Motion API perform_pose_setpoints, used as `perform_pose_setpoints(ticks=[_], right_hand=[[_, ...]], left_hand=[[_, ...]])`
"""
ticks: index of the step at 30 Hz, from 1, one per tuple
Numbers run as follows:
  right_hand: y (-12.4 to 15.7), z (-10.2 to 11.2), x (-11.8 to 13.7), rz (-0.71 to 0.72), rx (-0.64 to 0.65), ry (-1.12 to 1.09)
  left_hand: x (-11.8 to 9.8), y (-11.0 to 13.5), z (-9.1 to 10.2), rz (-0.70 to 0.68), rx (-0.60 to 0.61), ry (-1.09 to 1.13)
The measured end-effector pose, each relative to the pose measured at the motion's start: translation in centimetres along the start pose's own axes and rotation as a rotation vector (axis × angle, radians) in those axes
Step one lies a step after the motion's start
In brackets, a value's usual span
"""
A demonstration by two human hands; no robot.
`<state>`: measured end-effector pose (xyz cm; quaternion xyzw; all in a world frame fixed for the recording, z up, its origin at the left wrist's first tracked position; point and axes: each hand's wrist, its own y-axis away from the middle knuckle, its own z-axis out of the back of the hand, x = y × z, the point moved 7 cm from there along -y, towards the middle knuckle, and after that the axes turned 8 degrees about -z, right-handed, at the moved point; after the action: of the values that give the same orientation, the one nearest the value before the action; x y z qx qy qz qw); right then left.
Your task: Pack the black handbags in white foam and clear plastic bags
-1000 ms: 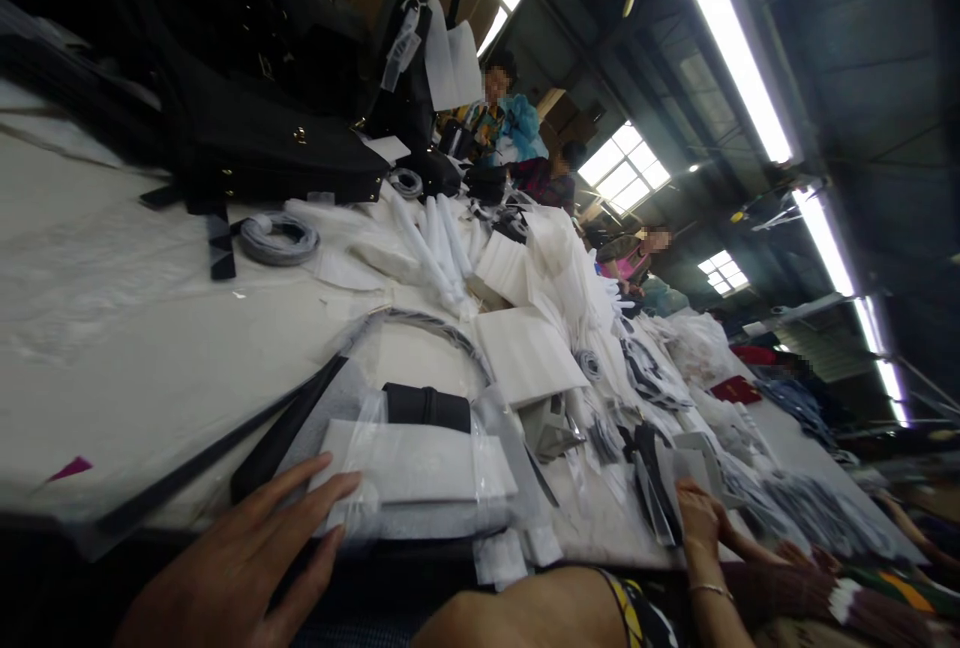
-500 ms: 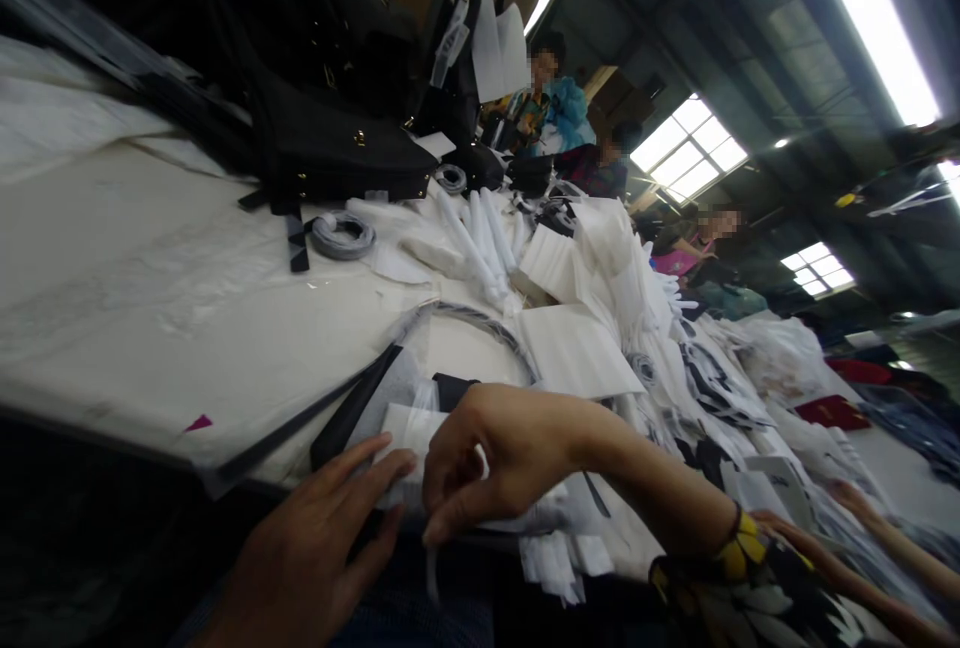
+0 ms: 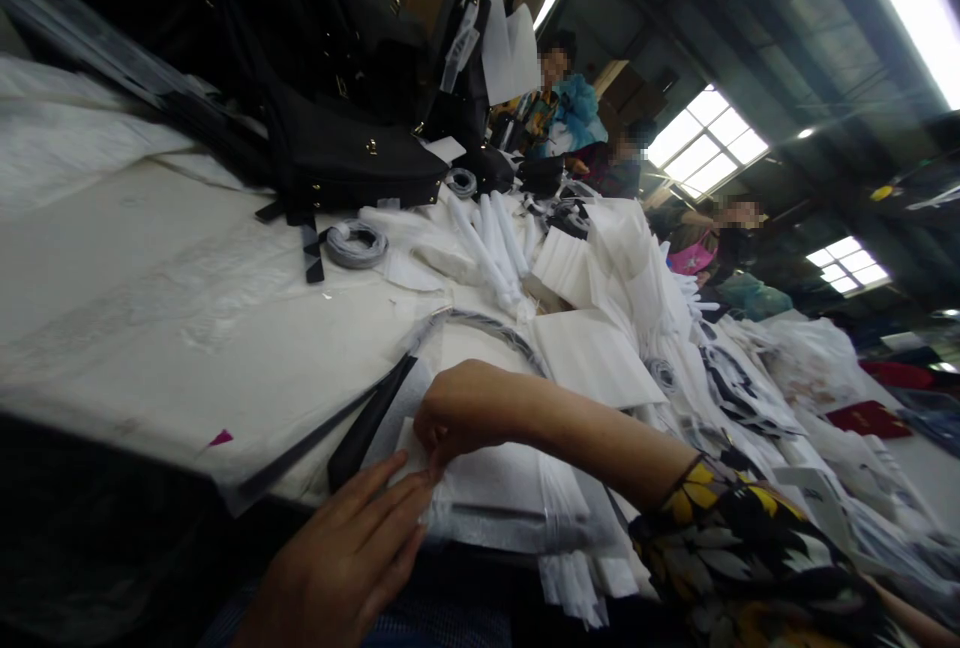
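A black bag (image 3: 361,428) lies near the table edge, partly covered by white wrapping sheet (image 3: 495,478). My left hand (image 3: 352,538) rests on the left end of the wrapping, its fingers stretched out. My right hand (image 3: 461,413) reaches in from the right in a floral sleeve. Its fingers are pinched together and press on the wrapping beside my left fingertips. Whatever they pinch is hidden. A strap in clear film (image 3: 487,321) loops behind the bag, and a wrapped strap end (image 3: 285,463) runs off to the left.
Black bags (image 3: 352,153) are piled at the back left. Coiled wrapped straps (image 3: 358,243), white rolls (image 3: 491,248) and stacked white sheets (image 3: 592,353) lie behind my hands. More plastic-wrapped pieces (image 3: 750,388) cover the right side. Several people work beyond; an arm (image 3: 911,618) shows at the lower right.
My right hand has lifted from the near edge, where a thin pale strip hung from its fingers, onto the wrapping. My left fingers have moved in to meet it, and the view has shifted slightly.
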<state>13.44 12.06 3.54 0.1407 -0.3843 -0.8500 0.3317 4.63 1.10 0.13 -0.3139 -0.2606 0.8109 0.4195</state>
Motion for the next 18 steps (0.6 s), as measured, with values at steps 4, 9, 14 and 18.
perform_pose_setpoints(ticks=[4,9,14,18], right_hand=[[-0.2,0.1,0.4,-0.048,-0.006,0.067],[-0.1,0.7,1.4,-0.063,-0.011,0.168],[0.0,1.4,1.6,-0.073,-0.025,0.194],[0.0,1.5,0.7,-0.067,-0.117,0.192]], left_hand=[[-0.3,0.6,-0.1,-0.044,-0.036,-0.014],[-0.3,0.5,0.0,-0.038,-0.075,-0.062],[-0.7,-0.7,0.1,-0.195,-0.019,-0.05],[-0.4,-0.9,0.3,-0.201,-0.024,-0.034]])
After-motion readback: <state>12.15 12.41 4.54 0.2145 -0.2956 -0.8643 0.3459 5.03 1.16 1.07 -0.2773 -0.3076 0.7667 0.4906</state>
